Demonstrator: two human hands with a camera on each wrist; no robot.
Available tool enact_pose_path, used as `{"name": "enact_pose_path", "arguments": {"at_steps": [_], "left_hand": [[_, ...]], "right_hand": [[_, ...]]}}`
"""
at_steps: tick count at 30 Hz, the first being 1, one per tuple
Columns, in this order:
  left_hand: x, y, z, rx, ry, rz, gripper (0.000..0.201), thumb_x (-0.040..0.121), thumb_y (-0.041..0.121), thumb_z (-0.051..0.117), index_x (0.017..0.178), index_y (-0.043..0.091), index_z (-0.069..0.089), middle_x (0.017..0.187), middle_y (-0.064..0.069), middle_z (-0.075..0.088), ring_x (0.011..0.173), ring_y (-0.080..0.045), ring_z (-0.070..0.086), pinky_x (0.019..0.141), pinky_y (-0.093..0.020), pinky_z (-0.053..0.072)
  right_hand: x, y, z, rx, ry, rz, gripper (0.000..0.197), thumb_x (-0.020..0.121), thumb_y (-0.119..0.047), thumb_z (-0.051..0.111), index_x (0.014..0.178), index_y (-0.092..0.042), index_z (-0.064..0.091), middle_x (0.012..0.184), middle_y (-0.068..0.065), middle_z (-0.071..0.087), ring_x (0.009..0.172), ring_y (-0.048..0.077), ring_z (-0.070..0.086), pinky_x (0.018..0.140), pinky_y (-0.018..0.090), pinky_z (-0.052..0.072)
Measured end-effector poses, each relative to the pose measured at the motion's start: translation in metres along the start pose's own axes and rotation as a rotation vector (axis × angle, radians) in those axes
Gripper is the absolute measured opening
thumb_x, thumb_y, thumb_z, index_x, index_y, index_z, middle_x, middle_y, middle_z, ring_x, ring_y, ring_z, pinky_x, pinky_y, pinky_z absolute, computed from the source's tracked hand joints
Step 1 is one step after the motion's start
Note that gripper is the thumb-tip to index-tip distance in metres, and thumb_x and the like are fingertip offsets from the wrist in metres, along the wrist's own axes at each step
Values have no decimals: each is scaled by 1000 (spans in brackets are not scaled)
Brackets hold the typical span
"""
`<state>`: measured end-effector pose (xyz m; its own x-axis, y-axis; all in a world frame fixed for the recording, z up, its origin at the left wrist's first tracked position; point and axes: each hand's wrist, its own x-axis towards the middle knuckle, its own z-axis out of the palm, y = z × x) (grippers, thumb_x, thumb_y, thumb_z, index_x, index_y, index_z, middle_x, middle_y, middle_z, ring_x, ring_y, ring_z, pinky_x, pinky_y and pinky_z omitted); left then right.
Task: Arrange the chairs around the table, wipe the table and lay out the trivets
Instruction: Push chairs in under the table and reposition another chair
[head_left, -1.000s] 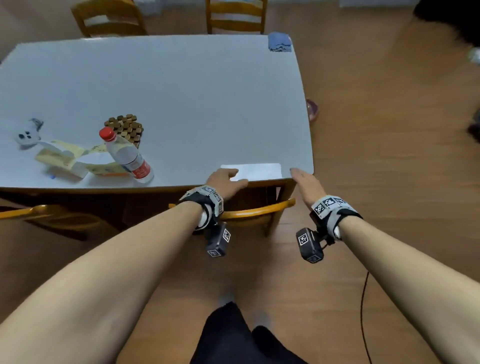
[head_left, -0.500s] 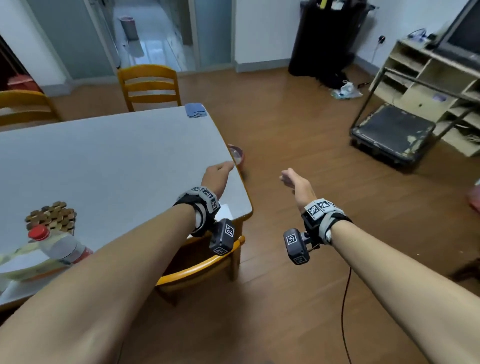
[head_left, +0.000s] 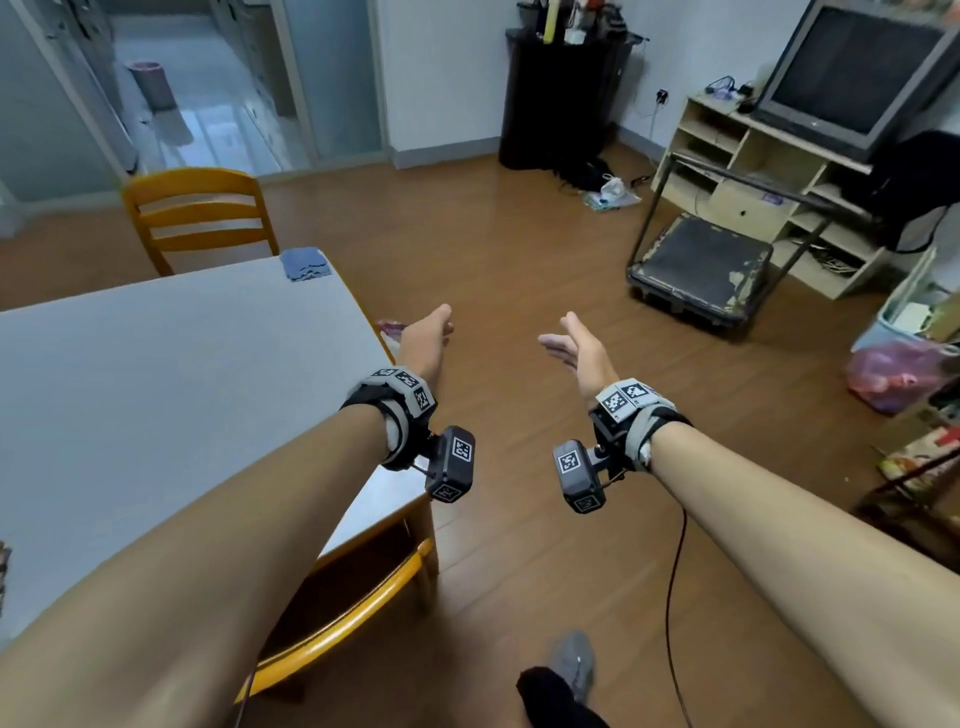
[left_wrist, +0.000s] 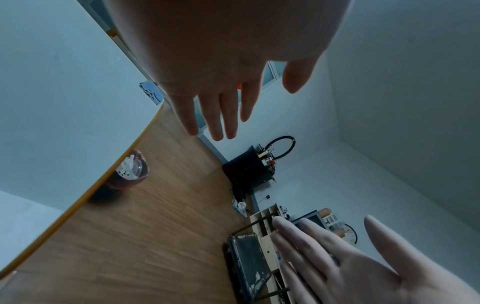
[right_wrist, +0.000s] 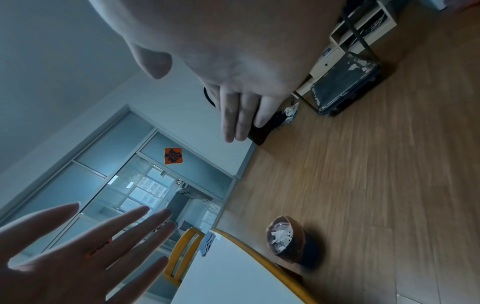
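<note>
The table (head_left: 156, 374) has a pale grey top with a yellow wooden edge and rounded corners. A folded blue cloth (head_left: 305, 263) lies flat on its far corner. One yellow wooden chair (head_left: 200, 218) with a slatted back stands upright at the far side, and another yellow chair (head_left: 358, 618) is tucked under the near edge, only its curved back rail showing.

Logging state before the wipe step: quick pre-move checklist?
1. Left hand free, fingers straight: ok.
2. Right hand free, fingers straight: ok.
3. Folded blue cloth on far corner of the grey rectangular table, neither hand touching it: ok.
4. Near yellow wooden chair tucked under table: ok.
5. Far yellow wooden chair pushed in: cannot tell.
6. Trivets laid out: cannot tell, out of view.
</note>
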<state>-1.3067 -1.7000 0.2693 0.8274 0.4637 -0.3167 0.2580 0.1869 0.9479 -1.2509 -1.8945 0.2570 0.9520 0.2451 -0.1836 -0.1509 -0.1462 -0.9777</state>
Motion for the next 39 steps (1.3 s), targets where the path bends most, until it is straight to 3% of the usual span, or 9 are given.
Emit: {"name": "enact_pose_path", "arguments": {"at_steps": [3, 8, 13, 17, 20, 23, 28, 35, 39], "left_hand": [[35, 7, 24, -16, -5, 1, 45, 94, 41, 50, 121, 7, 62, 122, -5, 64, 107, -18, 58, 97, -36, 37], [112, 23, 69, -34, 46, 6, 49, 97, 37, 47, 133, 4, 53, 124, -8, 61, 113, -24, 57, 106, -41, 36], [198, 47, 101, -77, 144, -59, 31, 97, 36, 47, 110, 11, 59, 122, -8, 62, 114, -27, 58, 107, -43, 35], [261, 63, 116, -91, 195, -81, 42, 99, 33, 45, 126, 2, 56, 125, -11, 60, 116, -27, 55, 106, -41, 34], [316, 70, 122, -78, 221, -87, 49, 97, 36, 47, 132, 3, 53, 128, -6, 58, 112, -23, 54, 96, -38, 36], [382, 70, 122, -33, 259, -99, 54, 94, 41, 49, 136, 6, 52, 129, -7, 58, 114, -25, 55, 102, -41, 39], [507, 80, 119, -40, 294, -146, 37, 82, 50, 52, 98, 18, 59, 102, 1, 61, 99, -25, 56, 90, -39, 37], [658, 138, 120, -113, 352, -155, 39, 96, 37, 48, 121, 10, 61, 121, -2, 63, 112, -20, 58, 91, -33, 35], [742, 171, 117, -114, 387, -135, 32, 96, 36, 46, 112, 12, 61, 119, -3, 63, 111, -20, 59, 92, -34, 37]], "right_hand": [[43, 0, -14, 2, -23, -15, 55, 101, -51, 29, 143, -20, 43, 129, 3, 62, 118, 16, 57, 107, 36, 30], [146, -8, -31, 36, -72, -23, 53, 103, -46, 28, 141, -14, 47, 133, 7, 59, 119, 17, 55, 104, 30, 32], [254, -15, -39, 75, -129, 32, 54, 103, -46, 29, 140, -13, 49, 135, 6, 58, 124, 17, 51, 113, 36, 29], [333, -22, -36, 77, -175, 80, 56, 102, -48, 28, 140, -13, 48, 138, 5, 55, 130, 19, 47, 117, 40, 24], [392, -24, -25, 74, -202, 94, 55, 102, -50, 28, 139, -15, 49, 139, 3, 55, 131, 17, 46, 118, 42, 22], [454, -24, -7, 50, -246, 108, 56, 102, -48, 28, 140, -13, 48, 141, 3, 53, 132, 17, 45, 118, 42, 21], [568, -29, 28, -19, -295, 123, 58, 101, -52, 29, 141, -16, 48, 140, 0, 54, 132, 15, 45, 119, 44, 21], [725, -74, 59, -66, -324, 132, 58, 100, -55, 29, 140, -18, 49, 138, -2, 55, 130, 14, 47, 118, 46, 21], [817, -89, 80, -67, -317, 144, 57, 101, -53, 28, 140, -17, 48, 139, -1, 55, 130, 16, 47, 118, 46, 21]]}}
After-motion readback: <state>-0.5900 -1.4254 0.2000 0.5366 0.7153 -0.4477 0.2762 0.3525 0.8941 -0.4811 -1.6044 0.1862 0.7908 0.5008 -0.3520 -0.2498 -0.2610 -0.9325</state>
